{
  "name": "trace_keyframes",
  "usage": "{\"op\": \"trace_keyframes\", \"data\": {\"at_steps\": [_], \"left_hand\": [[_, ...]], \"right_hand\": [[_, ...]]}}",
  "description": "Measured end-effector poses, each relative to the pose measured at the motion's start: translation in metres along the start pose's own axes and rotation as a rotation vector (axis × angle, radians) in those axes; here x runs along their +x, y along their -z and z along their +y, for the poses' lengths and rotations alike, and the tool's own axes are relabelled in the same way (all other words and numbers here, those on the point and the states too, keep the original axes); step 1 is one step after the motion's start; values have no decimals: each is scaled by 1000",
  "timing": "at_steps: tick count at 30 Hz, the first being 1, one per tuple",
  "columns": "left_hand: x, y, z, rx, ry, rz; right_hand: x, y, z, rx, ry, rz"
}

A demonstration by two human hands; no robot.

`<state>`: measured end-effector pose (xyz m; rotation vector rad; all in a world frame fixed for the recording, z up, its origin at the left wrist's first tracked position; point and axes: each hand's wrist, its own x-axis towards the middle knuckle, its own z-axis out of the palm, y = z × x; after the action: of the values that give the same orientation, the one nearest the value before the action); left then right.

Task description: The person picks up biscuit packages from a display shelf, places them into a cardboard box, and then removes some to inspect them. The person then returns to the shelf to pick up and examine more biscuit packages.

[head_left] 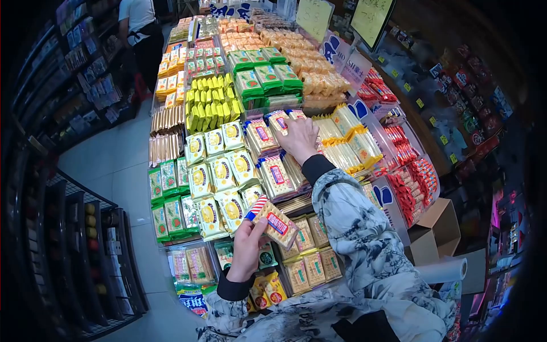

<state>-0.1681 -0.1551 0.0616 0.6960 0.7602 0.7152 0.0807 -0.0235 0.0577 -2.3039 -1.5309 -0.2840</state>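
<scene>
My left hand point(246, 246) is closed around the end of a cracker packet point(277, 224), a clear wrapper with a red-and-blue label and a striped end. It is held up over the front rows of the display. Farther off, my right hand point(298, 138) reaches into a compartment of similar packets, its bent fingers gripping a cracker packet point(278, 121) at the back row. Part of that packet is hidden under the fingers. Nearer stacks of these crackers point(276, 174) stand below my right wrist, and another stack point(261, 137) lies left of the hand.
Yellow-and-white packets point(221, 169) fill the compartment to the left, with green packs point(265, 77) behind. On the right are yellow-ended packets point(359, 145), red packets point(410, 185) and an open cardboard box point(436, 233). A person point(139, 34) stands in the aisle at the far left.
</scene>
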Motion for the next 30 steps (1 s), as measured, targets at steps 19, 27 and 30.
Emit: {"op": "trace_keyframes", "data": {"at_steps": [19,27,30], "left_hand": [[1,7,-4,-90,57,-52],[14,11,22,-50,-63,6],[22,1,33,-13,-98,-9]], "right_hand": [[-8,-11,5,-33,17,24],[-75,60,-3,874,41,-201],[-126,82,-7,1185,-9,-492]]}}
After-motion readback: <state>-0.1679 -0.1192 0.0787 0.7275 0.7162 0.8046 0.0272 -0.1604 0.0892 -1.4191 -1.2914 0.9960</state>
